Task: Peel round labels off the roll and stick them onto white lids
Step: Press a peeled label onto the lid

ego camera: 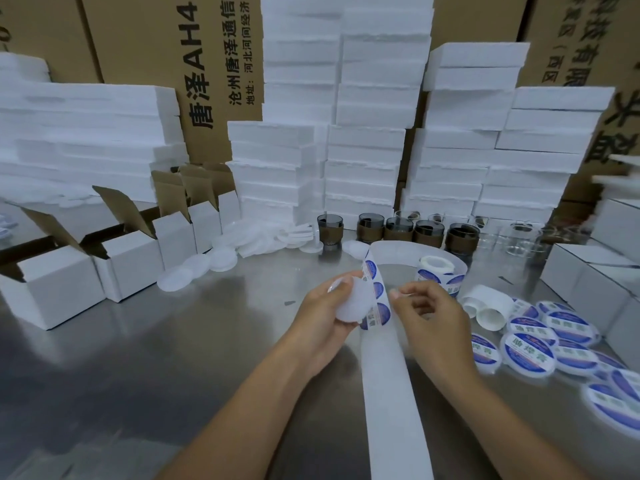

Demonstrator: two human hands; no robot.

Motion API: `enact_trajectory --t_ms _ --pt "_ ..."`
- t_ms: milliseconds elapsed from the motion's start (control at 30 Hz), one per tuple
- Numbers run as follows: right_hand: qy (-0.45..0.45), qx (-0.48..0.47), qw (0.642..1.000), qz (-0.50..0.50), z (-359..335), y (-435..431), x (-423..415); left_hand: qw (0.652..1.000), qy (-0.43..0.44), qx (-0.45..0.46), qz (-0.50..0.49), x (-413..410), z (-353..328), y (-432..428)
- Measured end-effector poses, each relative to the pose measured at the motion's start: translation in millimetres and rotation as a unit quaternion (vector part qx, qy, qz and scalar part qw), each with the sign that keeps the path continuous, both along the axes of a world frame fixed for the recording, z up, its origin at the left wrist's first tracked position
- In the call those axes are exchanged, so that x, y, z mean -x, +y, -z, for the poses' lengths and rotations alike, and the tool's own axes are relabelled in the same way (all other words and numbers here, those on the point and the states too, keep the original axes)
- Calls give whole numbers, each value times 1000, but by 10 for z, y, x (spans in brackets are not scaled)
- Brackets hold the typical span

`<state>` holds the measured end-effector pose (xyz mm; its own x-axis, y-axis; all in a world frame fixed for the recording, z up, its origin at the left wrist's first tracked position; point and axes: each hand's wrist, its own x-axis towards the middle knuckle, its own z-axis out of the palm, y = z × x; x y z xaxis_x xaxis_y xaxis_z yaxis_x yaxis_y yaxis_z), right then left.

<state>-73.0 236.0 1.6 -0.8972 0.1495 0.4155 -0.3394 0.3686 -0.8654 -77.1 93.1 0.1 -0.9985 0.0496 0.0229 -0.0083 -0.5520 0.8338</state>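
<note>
Lid [351,301], white and unlabelled, is gripped in the left hand [329,317] at frame centre, fingers curled round its rim. Label strip [375,292] is pinched at its right edge by the right hand [427,318], fingers curled; whether a label is already lifted cannot be told.

Step judged: peeling the next label. It is best done by bending the backing sharply so that an edge lifts, then the label should be taken by the edge only, centred over the lid, laid from one side and smoothed outward to avoid bubbles. Lid should be kept flat and close to the strip.

Counts:
- Three blue labels are seen on the strip beside the lid; a few more show on the roll [437,271], right of centre.
- Labelled lids [530,348], lower right: roughly nine or ten, overlapping, so no exact count.
- Plain lids [207,266], left of centre: a loose pile, uncountable.
- Two empty cores [486,311] lie beside the roll.
- Five dark cups [398,230] are lined up behind.
- Five open white boxes [128,268] are counted at left.
- Foam blocks [367,140] are stacked many high at the back.
</note>
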Motion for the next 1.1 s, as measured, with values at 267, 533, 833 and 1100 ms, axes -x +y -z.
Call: enact_trajectory --t_ms 267,533,833,1100 --pt "-157 -85 983 -47 46 -3 204 999 -22 -36 -4 -56 5 -54" --pt "-150 226 960 -72 -14 186 -114 998 -41 11 -53 -126 14 -5" --pt "-73 175 978 -82 110 162 -282 987 21 158 -13 -232 66 115" --pt "180 -213 960 -9 163 208 -297 978 17 207 -37 -259 63 120"
